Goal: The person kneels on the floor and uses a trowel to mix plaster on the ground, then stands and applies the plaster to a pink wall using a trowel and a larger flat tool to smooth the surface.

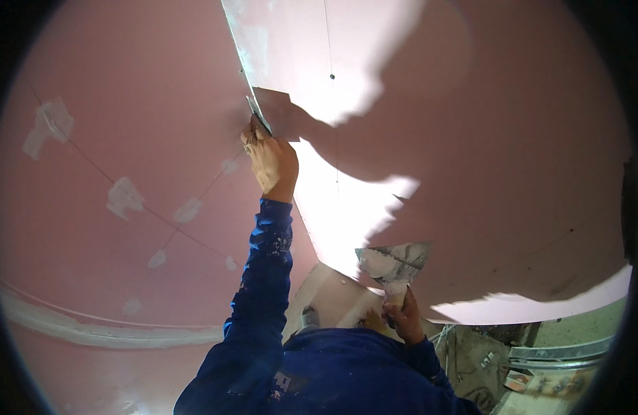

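My left hand (pixel 274 164) is raised to the inside corner where two pink plasterboard faces meet. Its fingers are closed on a putty knife (pixel 261 116), whose blade lies at the corner seam (pixel 244 59); the hand hides most of its handle. Lower and to the right, near my body, my right hand (pixel 406 319) grips the handle of a wide putty knife (pixel 395 263). That blade points up and carries whitish-grey compound. Both sleeves are blue, with pale smears on the left one.
Pale compound patches (pixel 125 198) dot the left board (pixel 160 124) along thin lines. A whitish band (pixel 111 334) runs below them. Strong light and my shadow fall on the right board (pixel 505 159). Metal profiles (pixel 561 353) and debris lie at lower right.
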{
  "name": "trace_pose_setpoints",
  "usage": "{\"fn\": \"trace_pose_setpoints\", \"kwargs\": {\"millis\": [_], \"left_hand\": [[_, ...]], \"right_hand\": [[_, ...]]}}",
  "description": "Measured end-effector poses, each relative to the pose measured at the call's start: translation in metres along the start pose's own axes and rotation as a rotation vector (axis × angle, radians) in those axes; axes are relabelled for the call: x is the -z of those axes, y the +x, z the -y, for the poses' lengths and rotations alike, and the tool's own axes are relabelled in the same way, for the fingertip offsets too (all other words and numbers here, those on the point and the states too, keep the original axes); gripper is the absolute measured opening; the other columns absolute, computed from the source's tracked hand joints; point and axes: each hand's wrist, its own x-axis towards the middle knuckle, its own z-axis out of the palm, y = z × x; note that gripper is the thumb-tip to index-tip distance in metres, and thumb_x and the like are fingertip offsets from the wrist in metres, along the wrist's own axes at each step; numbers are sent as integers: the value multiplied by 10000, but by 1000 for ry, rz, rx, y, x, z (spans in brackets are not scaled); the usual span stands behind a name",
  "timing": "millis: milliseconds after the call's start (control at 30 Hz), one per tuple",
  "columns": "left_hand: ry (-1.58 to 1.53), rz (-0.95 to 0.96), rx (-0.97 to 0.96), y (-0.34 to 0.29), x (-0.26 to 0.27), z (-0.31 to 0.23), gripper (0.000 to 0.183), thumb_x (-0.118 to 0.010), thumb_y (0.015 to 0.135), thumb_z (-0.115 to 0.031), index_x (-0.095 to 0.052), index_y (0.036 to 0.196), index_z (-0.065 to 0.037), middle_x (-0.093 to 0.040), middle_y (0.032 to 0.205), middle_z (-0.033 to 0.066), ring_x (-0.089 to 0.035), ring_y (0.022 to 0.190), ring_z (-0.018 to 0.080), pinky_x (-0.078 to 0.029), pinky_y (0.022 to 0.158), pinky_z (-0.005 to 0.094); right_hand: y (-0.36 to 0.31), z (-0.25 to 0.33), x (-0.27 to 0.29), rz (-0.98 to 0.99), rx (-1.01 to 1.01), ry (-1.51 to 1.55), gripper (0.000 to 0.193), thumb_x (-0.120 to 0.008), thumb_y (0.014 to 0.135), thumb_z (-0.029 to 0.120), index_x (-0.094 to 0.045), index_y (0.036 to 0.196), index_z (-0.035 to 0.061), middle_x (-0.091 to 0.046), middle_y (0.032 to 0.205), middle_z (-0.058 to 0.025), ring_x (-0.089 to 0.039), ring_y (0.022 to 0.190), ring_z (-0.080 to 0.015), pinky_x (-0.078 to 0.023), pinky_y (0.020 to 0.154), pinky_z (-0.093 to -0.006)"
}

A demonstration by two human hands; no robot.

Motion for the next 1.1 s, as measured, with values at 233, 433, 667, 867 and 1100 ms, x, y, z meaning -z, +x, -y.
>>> {"fn": "trace_pose_setpoints", "kwargs": {"millis": [233,433,667,867,1100], "left_hand": [[135,-23,-24,10,-33,-1,588,-472,860,-27,-320,1394,165,-441,1325,354,-432,1224,469,-397,1058,518],[168,55,-62,8,-47,13,618,-472,863,-19,-287,1425,156,-422,1352,337,-404,1256,457,-348,1097,520],[-105,172,-23,-56,8,-5,642,-454,851,22,-287,1469,66,-388,1363,283,-416,1278,433,-438,1057,499],[-5,34,-138,10,0,3,589,-453,862,-20,-346,1427,108,-395,1413,324,-382,1323,473,-360,1118,500],[-230,139,-76,-15,2,-21,633,-522,831,4,-360,1441,63,-452,1357,274,-475,1255,435,-454,1033,474]], "right_hand": [[-3,2,5,-33,-28,40,486,-668,889,234,-461,1266,9,-593,1000,-68,-594,773,-119,-512,660,-281],[4,-6,10,-71,50,-14,427,-662,920,256,-453,1232,54,-561,851,-38,-562,635,-106,-484,537,-249],[2,8,18,72,-107,34,531,-685,886,300,-486,1283,8,-620,1034,-85,-613,843,-158,-521,743,-314],[3,11,12,56,11,-84,430,-667,907,238,-466,1234,43,-578,887,-48,-566,673,-114,-469,564,-256],[-2,18,5,40,-76,-52,557,-677,862,293,-489,1285,-17,-611,1027,-99,-580,865,-151,-499,764,-317]]}}
